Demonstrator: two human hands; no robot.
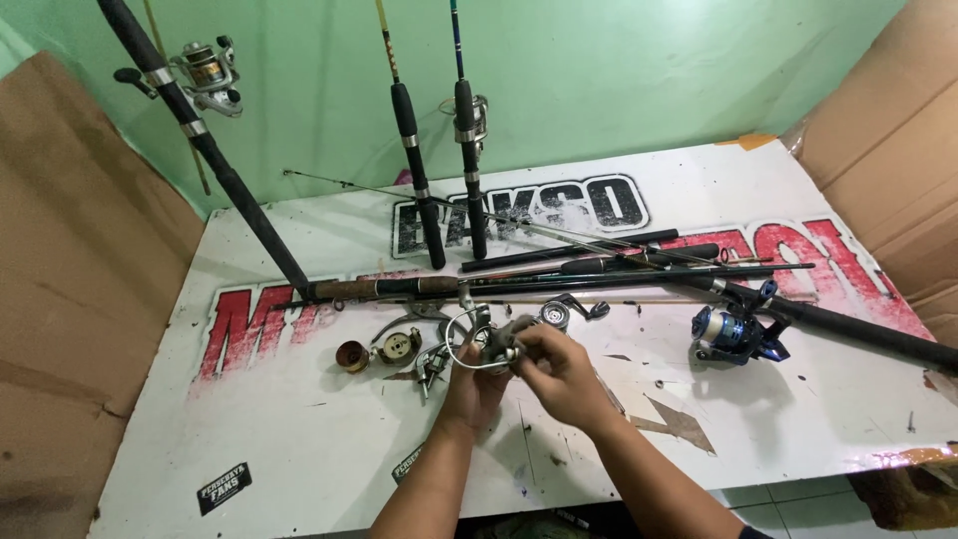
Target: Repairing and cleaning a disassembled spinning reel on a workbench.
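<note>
Gripping a grey fishing reel [489, 341] — left hand [471, 384] and right hand [561, 371], fingers clamped on it.

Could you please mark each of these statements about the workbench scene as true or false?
1. Both hands hold a grey spinning reel body above the table. True.
2. The blue reel lies left of the hands. False: it lies to their right, on a rod.
3. Three rods lean upright against the green wall. True.
4. The left hand rests flat on the white table. False: it grips the reel body.
5. The right hand holds a screwdriver. False: no tool shows in it.
</note>
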